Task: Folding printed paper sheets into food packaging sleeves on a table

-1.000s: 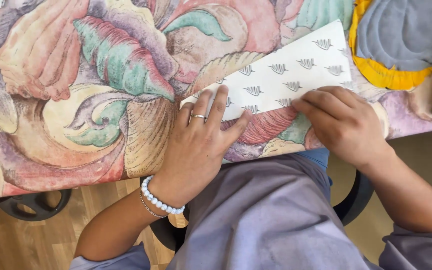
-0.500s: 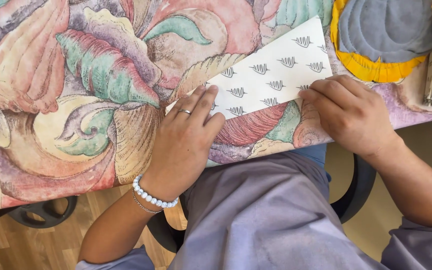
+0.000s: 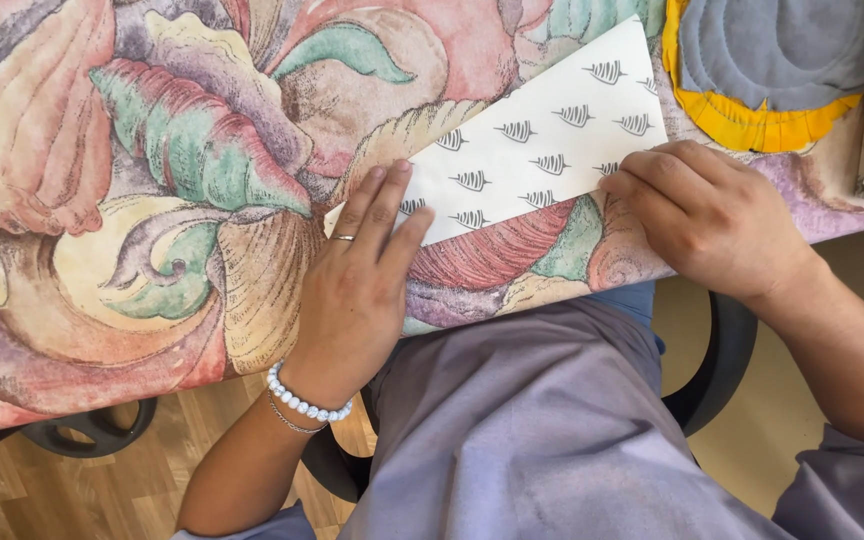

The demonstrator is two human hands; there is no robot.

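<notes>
- Paper (image 3: 542, 150): 1 white sheet printed with rows of small dark striped motifs, lying flat and slanted on the flowered tablecloth, its right end higher.
- Its lower long edge looks folded; fingers press both lower ends.

1. Your left hand (image 3: 357, 290) lies flat, fingers extended, on the near left end of the white patterned paper (image 3: 537, 150).
2. Your right hand (image 3: 717, 215) presses fingertips onto the paper's near right edge.
3. The paper lies tilted on the bench (image 3: 132, 200), which is covered by a floral cloth.
4. A grey and yellow fabric piece (image 3: 772, 70) lies just beyond the paper's right end.
5. A bead bracelet (image 3: 307, 398) circles your left wrist.
</notes>
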